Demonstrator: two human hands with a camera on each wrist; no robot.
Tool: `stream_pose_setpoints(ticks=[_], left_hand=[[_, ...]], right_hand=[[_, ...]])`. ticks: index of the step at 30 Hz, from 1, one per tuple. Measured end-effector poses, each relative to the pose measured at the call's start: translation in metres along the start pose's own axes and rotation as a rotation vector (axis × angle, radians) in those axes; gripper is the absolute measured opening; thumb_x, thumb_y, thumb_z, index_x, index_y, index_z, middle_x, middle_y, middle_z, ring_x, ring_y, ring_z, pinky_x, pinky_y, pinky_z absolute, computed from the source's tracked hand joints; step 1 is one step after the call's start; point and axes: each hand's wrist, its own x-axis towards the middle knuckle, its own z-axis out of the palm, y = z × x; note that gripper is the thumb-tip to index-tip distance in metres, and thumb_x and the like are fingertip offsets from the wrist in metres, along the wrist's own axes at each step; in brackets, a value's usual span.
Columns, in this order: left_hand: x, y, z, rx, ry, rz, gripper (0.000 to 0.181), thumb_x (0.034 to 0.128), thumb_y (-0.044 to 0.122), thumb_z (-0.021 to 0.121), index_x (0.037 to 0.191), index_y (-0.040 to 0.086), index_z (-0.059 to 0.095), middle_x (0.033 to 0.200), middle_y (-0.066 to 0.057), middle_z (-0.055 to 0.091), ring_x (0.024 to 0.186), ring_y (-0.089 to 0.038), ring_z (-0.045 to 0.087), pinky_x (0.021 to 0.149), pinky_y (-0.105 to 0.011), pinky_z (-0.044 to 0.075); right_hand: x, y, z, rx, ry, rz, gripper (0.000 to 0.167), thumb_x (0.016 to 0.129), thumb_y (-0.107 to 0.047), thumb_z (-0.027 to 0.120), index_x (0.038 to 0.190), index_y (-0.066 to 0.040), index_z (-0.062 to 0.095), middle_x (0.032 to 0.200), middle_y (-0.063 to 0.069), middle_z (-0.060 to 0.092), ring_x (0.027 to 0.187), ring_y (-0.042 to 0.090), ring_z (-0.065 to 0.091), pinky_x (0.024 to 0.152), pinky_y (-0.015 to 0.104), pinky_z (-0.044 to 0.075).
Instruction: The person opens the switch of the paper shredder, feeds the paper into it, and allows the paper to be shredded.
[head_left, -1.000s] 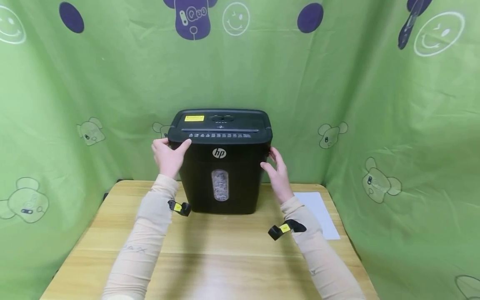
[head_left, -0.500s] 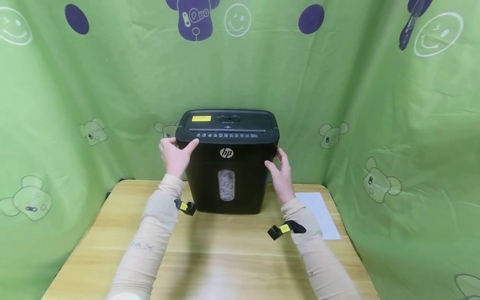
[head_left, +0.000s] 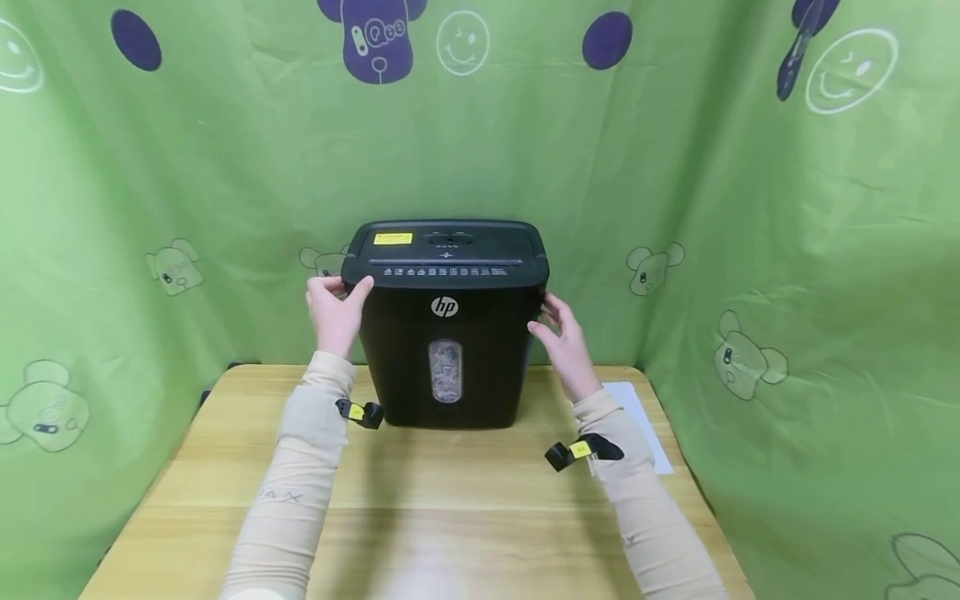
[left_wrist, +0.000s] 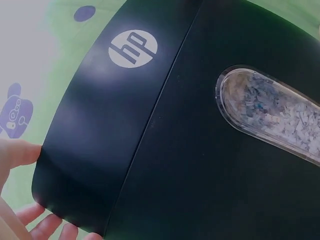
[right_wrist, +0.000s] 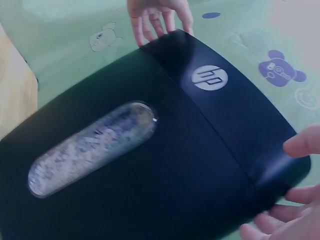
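A black HP paper shredder [head_left: 480, 350] stands upright toward the back of the table, its clear front window [head_left: 446, 372] showing shredded paper. My left hand [head_left: 335, 318] holds the upper left corner, thumb by the front rim and fingers round the side, as the left wrist view also shows. At the upper right side, my right hand [head_left: 566, 346] holds the shredder, with the thumb over the front and the fingers [right_wrist: 265, 222] along the side. The paper slot [head_left: 444, 262] runs across the top, near a yellow label [head_left: 392, 239].
A white sheet [head_left: 637, 417] lies on the wooden table [head_left: 450, 508] to the right, partly hidden by my right forearm. Green patterned curtains [head_left: 480, 150] close in the back and both sides. Small black wrist cameras sit on both sleeves.
The shredder has shifted slightly right on the table, and both hands have gone right with it. My head view has turned a little, so the scene sits further left than half a second ago.
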Motion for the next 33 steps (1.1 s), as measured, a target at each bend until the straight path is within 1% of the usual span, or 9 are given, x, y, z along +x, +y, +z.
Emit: stream_pose_setpoints(ticks=[4,6,10,15,18,21,25,28,33], left_hand=[[0.0,-0.003,-0.004,-0.057,0.0,-0.017,0.054,0.0819,0.02,0.076,0.12,-0.002,0.044,0.109,-0.004,0.047,0.102,-0.018,0.05,0.095,-0.03,0.045],[0.0,-0.005,-0.005,-0.086,-0.009,-0.03,0.055,0.0817,0.019,0.076,0.121,-0.002,0.044,0.107,-0.002,0.047,0.102,-0.017,0.05,0.094,-0.029,0.045],[0.0,-0.008,-0.006,-0.128,-0.036,-0.055,0.057,0.082,0.019,0.076,0.124,-0.002,0.044,0.106,0.0,0.048,0.103,-0.016,0.049,0.096,-0.03,0.046],[0.003,-0.011,-0.006,-0.174,-0.074,-0.094,0.058,0.0829,0.021,0.076,0.126,0.001,0.044,0.108,0.001,0.047,0.105,-0.016,0.048,0.099,-0.031,0.046],[0.005,-0.012,-0.005,-0.186,-0.085,-0.111,0.058,0.0833,0.023,0.076,0.126,0.002,0.043,0.107,0.002,0.047,0.106,-0.016,0.048,0.1,-0.03,0.046],[0.006,-0.012,-0.005,-0.194,-0.083,-0.123,0.057,0.0833,0.022,0.076,0.126,0.002,0.043,0.107,0.002,0.047,0.106,-0.016,0.048,0.1,-0.03,0.046],[0.007,-0.013,-0.003,-0.216,-0.079,-0.14,0.056,0.0829,0.022,0.077,0.125,0.004,0.044,0.108,0.002,0.048,0.106,-0.015,0.048,0.1,-0.03,0.045],[0.008,-0.014,-0.002,-0.237,-0.076,-0.134,0.055,0.0827,0.022,0.077,0.125,0.004,0.045,0.108,0.002,0.049,0.105,-0.015,0.049,0.099,-0.03,0.046],[0.007,-0.015,-0.002,-0.254,-0.076,-0.127,0.055,0.0826,0.021,0.077,0.124,0.004,0.045,0.107,0.002,0.049,0.105,-0.015,0.05,0.099,-0.03,0.046]], right_hand=[[0.001,-0.012,-0.007,-0.08,-0.03,-0.021,0.058,0.098,-0.01,0.055,0.149,0.001,0.03,0.155,0.021,0.032,0.144,0.035,0.03,0.121,0.046,0.025],[0.003,-0.02,-0.009,-0.112,-0.025,-0.052,0.057,0.098,-0.013,0.055,0.149,-0.001,0.032,0.155,0.02,0.033,0.145,0.034,0.029,0.121,0.046,0.024],[0.009,-0.038,-0.01,-0.121,-0.006,-0.133,0.055,0.098,-0.014,0.056,0.147,0.0,0.035,0.154,0.019,0.036,0.145,0.032,0.029,0.12,0.047,0.026],[0.018,-0.061,-0.005,-0.119,-0.001,-0.207,0.05,0.098,-0.014,0.056,0.143,0.0,0.04,0.149,0.02,0.041,0.144,0.03,0.032,0.12,0.046,0.028],[0.023,-0.077,0.001,-0.14,-0.012,-0.229,0.047,0.098,-0.014,0.056,0.141,-0.002,0.044,0.147,0.018,0.045,0.142,0.028,0.036,0.119,0.045,0.029],[0.029,-0.097,0.008,-0.156,-0.027,-0.243,0.045,0.097,-0.014,0.056,0.14,-0.003,0.046,0.145,0.016,0.048,0.14,0.026,0.039,0.119,0.043,0.03],[0.04,-0.124,0.018,-0.139,-0.029,-0.264,0.043,0.097,-0.013,0.056,0.138,-0.004,0.048,0.142,0.014,0.051,0.136,0.024,0.044,0.116,0.037,0.035],[0.051,-0.139,0.025,-0.109,-0.018,-0.278,0.038,0.097,-0.012,0.056,0.134,-0.006,0.052,0.137,0.013,0.056,0.13,0.023,0.05,0.111,0.031,0.04],[0.069,-0.152,0.04,0.017,-0.003,-0.264,0.03,0.097,-0.009,0.056,0.126,-0.005,0.058,0.125,0.011,0.062,0.116,0.019,0.057,0.104,0.031,0.046]])
